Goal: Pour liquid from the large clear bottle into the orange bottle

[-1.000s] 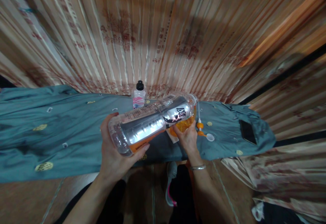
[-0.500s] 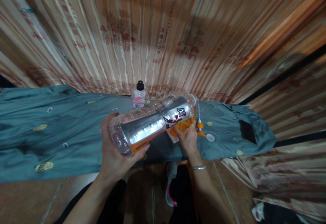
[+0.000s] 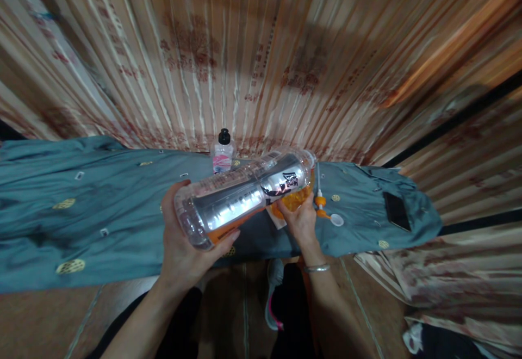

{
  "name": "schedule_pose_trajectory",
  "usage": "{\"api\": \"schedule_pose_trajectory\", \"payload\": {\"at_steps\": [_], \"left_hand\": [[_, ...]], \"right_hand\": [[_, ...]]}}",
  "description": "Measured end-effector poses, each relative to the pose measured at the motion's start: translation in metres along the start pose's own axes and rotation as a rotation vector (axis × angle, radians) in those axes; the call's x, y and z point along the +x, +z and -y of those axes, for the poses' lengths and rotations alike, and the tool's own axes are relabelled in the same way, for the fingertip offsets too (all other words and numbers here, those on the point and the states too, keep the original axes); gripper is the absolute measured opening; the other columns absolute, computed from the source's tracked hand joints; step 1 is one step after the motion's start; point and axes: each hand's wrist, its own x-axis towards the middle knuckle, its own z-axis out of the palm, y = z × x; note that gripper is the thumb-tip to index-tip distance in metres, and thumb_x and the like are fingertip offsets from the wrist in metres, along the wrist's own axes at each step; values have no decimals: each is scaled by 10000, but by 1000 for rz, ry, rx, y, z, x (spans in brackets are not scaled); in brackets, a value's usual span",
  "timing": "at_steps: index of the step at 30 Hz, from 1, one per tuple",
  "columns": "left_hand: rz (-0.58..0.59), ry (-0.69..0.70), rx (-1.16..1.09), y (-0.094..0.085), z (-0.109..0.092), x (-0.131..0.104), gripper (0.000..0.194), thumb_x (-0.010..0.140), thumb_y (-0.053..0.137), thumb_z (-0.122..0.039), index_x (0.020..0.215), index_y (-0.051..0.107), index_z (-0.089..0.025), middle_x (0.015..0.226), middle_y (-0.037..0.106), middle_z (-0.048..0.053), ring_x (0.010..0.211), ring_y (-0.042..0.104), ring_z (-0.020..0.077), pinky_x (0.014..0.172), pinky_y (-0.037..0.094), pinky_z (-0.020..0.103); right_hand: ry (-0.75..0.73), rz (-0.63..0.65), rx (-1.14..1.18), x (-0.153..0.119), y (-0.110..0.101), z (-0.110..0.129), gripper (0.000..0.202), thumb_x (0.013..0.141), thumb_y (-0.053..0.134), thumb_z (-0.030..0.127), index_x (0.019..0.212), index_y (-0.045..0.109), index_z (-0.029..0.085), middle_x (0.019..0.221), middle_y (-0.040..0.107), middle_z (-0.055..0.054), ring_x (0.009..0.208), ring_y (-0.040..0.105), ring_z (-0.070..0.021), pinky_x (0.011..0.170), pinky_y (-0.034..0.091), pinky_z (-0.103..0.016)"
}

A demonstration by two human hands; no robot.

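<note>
My left hand [image 3: 185, 245] is wrapped round the base of a large clear bottle [image 3: 240, 201] with a silver and orange label. The bottle lies tilted in the air, its neck end toward the right. Below that end, my right hand [image 3: 300, 220] grips a container of orange liquid [image 3: 296, 200]; the bottle hides most of it, and their mouths cannot be made out. Just right of my right hand, an orange pump top [image 3: 321, 202] with a clear tube lies on the cloth, beside a small white round cap [image 3: 336, 220].
A small clear bottle with a black cap [image 3: 223, 152] stands at the back of the teal-covered table [image 3: 130, 206]. A black phone [image 3: 396, 211] lies at the right end. A patterned curtain [image 3: 244, 54] hangs right behind the table.
</note>
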Motion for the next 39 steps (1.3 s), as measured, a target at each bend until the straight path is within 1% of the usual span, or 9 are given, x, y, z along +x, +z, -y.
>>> {"api": "schedule_pose_trajectory", "payload": {"at_steps": [3, 7, 12, 18, 23, 26, 29, 33, 39], "left_hand": [[-1, -4, 0, 0, 0, 1, 978, 730, 957, -568, 1551, 501, -292, 1461, 638, 145, 1197, 752, 324, 987, 694, 493], [-15, 73, 9, 0, 1, 2, 965, 785, 901, -681, 1566, 512, -269, 1401, 659, 124, 1129, 771, 288, 935, 700, 446], [0, 44, -1, 0, 0, 2, 931, 817, 892, -631, 1582, 498, -277, 1443, 637, 145, 1184, 759, 317, 961, 699, 468], [-7, 36, -18, 0, 0, 1, 940, 774, 930, -611, 1550, 511, -285, 1449, 639, 142, 1176, 761, 321, 962, 696, 473], [-17, 38, -3, 0, 0, 1, 920, 797, 913, -582, 1568, 496, -301, 1439, 643, 129, 1170, 760, 311, 940, 699, 456], [-13, 32, 12, 0, 1, 0, 943, 765, 936, -564, 1560, 501, -305, 1445, 642, 127, 1204, 748, 321, 973, 692, 468], [-3, 16, 15, 0, 3, -1, 960, 765, 925, -610, 1566, 494, -306, 1479, 630, 131, 1250, 734, 327, 1025, 675, 492], [-20, 46, 15, 2, 4, -1, 978, 796, 870, -724, 1589, 482, -303, 1476, 631, 128, 1233, 738, 312, 1022, 671, 490], [-21, 63, 25, 1, 3, 1, 973, 796, 873, -729, 1575, 501, -280, 1446, 644, 126, 1204, 749, 307, 986, 683, 475]], "right_hand": [[-5, 0, 18, 0, -2, 1, 1088, 772, 757, 777, 1531, 482, 47, 1193, 804, -267, 1021, 804, -414, 909, 633, -500], [12, 21, 35, 1, -4, 4, 1096, 743, 767, 761, 1516, 492, 35, 1189, 802, -274, 1033, 804, -424, 933, 631, -517], [21, 26, 26, 0, -4, 5, 1097, 758, 763, 760, 1534, 491, 33, 1185, 808, -264, 1044, 807, -419, 926, 635, -502], [22, 13, -25, 1, -3, 4, 1154, 767, 761, 815, 1523, 500, -18, 1064, 819, -265, 953, 807, -425, 857, 638, -497], [4, 11, -1, 1, -3, 4, 1105, 762, 758, 796, 1504, 508, 16, 1106, 818, -261, 973, 808, -425, 881, 640, -508], [0, 0, -8, 1, -2, 2, 1097, 773, 753, 792, 1511, 497, 22, 1093, 820, -252, 958, 809, -416, 873, 639, -497], [-17, -2, -11, 1, -1, -1, 1072, 789, 753, 779, 1520, 490, 41, 1091, 823, -235, 948, 810, -402, 862, 639, -486], [-25, 0, -14, 1, -2, -1, 1059, 775, 774, 726, 1522, 492, 32, 1112, 820, -243, 959, 812, -404, 863, 641, -489], [-19, -2, -17, 1, -2, 1, 1018, 789, 782, 709, 1496, 516, 28, 1126, 814, -250, 969, 815, -401, 858, 643, -479]]}}
